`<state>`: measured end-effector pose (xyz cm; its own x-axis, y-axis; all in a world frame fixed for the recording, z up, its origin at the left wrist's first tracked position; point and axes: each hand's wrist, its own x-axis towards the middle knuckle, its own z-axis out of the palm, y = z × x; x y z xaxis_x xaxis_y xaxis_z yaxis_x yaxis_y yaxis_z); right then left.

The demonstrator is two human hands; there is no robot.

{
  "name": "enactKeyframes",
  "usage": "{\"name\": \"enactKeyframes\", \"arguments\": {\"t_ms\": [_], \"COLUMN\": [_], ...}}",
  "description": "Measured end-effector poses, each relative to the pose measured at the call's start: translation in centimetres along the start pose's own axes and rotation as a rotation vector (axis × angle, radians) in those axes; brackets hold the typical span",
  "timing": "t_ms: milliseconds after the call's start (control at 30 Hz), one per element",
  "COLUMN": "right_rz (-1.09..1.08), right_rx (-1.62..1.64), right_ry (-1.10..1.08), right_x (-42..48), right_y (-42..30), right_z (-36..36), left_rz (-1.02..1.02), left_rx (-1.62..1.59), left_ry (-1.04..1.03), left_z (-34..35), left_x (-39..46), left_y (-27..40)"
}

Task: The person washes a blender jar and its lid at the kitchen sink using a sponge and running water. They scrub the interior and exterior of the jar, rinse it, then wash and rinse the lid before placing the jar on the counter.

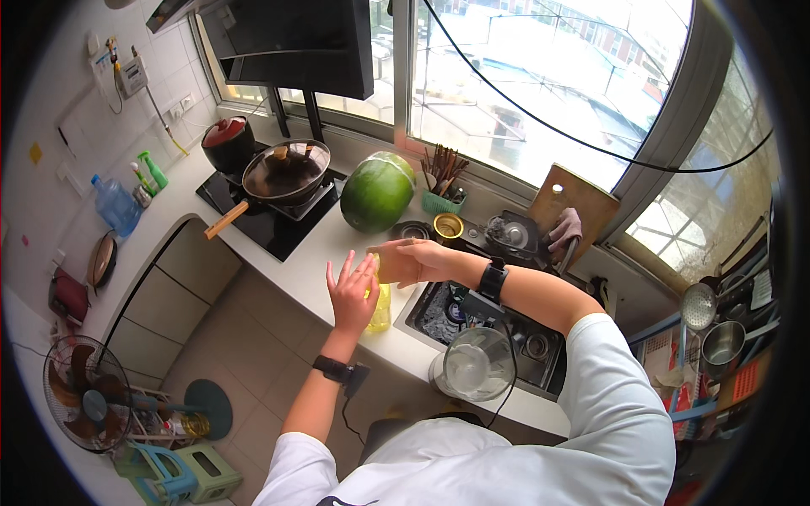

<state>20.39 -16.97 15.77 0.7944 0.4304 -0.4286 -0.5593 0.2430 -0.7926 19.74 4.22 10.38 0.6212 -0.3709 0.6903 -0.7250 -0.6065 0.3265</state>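
Note:
A clear bottle of yellow liquid [380,311] stands near the front edge of the white countertop [304,281], left of the sink. In front of its upper part is my left hand [352,296], fingers spread and the fingertips at the bottle's top; whether they press on it cannot be told. My right hand [414,259] reaches across from the right, fingers stretched out behind the bottle's top, with nothing seen in it. Part of the bottle's top is hidden by the hands. Both wrists wear black straps with small devices.
Behind the hands sits a large watermelon [378,191]. A lidded frying pan [286,171] rests on the black cooktop [278,235], its handle jutting past the front edge. A glass container of water [479,367] stands at the sink [424,341]. A cutting board [579,190] leans near the window.

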Motion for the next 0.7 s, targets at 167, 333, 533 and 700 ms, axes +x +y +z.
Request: {"name": "enactKeyframes", "arguments": {"t_ms": [167, 333, 533, 700], "right_rz": [-0.058, -0.078, -0.075, -0.088], "right_rx": [0.121, 0.184, 0.169, 0.161], "right_ry": [-0.125, -0.112, -0.037, -0.013], "right_x": [1.5, 0.8, 0.5, 1.2], "right_y": [0.9, 0.3, 0.3, 1.3], "right_z": [-0.4, -0.3, 0.0, -1.2], "left_rz": [-0.055, -0.042, -0.024, -0.015], "left_rx": [-0.047, -0.011, 0.025, 0.015], "left_ry": [-0.011, -0.005, -0.009, -0.115], "left_z": [0.8, 0.8, 0.7, 0.9], "left_x": [0.1, 0.0, 0.0, 0.0], "left_y": [0.3, 0.3, 0.3, -0.2]}}
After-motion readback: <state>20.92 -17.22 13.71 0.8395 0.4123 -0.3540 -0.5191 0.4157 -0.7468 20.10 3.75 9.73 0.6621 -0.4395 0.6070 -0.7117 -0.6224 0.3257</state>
